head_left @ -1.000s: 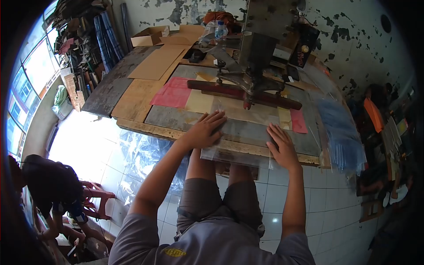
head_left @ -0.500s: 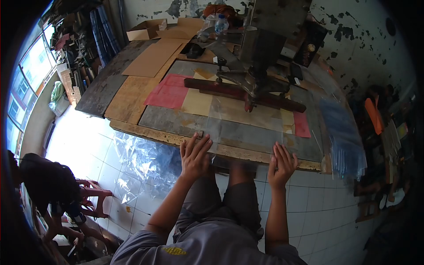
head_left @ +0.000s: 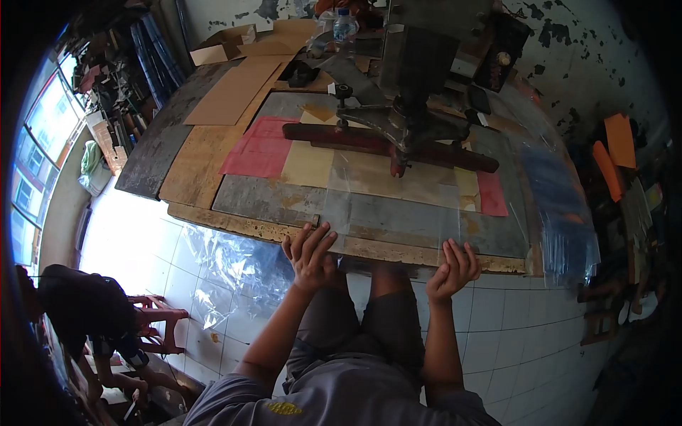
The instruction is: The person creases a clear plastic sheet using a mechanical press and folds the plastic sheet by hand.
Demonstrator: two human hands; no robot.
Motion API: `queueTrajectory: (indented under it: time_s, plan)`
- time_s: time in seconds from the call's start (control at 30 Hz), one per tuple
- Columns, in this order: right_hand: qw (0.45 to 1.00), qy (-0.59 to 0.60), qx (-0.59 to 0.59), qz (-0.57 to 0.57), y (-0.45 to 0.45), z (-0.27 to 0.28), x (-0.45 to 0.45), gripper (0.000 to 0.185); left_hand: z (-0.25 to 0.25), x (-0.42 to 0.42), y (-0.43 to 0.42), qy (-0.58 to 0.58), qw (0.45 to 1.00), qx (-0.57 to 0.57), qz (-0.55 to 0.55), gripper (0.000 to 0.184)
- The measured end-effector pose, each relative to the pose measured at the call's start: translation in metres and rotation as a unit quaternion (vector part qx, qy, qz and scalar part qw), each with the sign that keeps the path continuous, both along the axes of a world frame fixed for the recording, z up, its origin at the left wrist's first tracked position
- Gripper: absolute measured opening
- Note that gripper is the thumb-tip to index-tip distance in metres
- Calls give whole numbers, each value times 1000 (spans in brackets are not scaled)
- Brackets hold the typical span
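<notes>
A clear plastic sheet [head_left: 398, 213] lies on the grey plate of the bench, reaching from under the machine's dark red bar [head_left: 369, 145] to the wooden front edge. My left hand [head_left: 310, 255] is at the sheet's near left corner, fingers apart and slightly bent at the edge. At the near right corner, my right hand [head_left: 453, 270] holds the sheet's edge with its fingers together and thumb below. Beneath the bar are a pink sheet [head_left: 259, 148] on the left and a cream sheet [head_left: 309, 163] beside it.
Blue-tinted plastic sheets [head_left: 561, 206] hang over the bench's right end. Cardboard [head_left: 234, 92] and an open box [head_left: 224, 44] lie at the back left, near a water bottle [head_left: 344, 27]. Crumpled plastic [head_left: 234, 277] is below the bench. Another person [head_left: 92, 312] is at the lower left.
Both hands have drawn back from on top of the sheet to the bench's front edge. The clear sheet's near edge has moved with them, and the view has shifted slightly.
</notes>
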State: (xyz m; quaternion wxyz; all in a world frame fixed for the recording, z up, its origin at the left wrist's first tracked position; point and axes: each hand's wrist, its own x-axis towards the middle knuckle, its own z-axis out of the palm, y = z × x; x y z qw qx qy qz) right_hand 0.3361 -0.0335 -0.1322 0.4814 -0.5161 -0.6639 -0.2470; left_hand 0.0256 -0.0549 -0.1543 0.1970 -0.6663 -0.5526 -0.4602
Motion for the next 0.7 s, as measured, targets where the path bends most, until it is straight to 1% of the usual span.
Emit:
queueTrajectory:
  time_s: [0.2,0.63,0.7]
  plan:
    - [1000,-4,-4,7,-1,1,2,52,-5,2,2,-13,1000,12,-4,39]
    - [1000,-7,-19,13,-2,-6,5,49,-3,2,2,6,1000,17,5,38]
    - [1000,-1,-15,16,-1,-3,4,46,-4,1,3,7,1000,20,5,38]
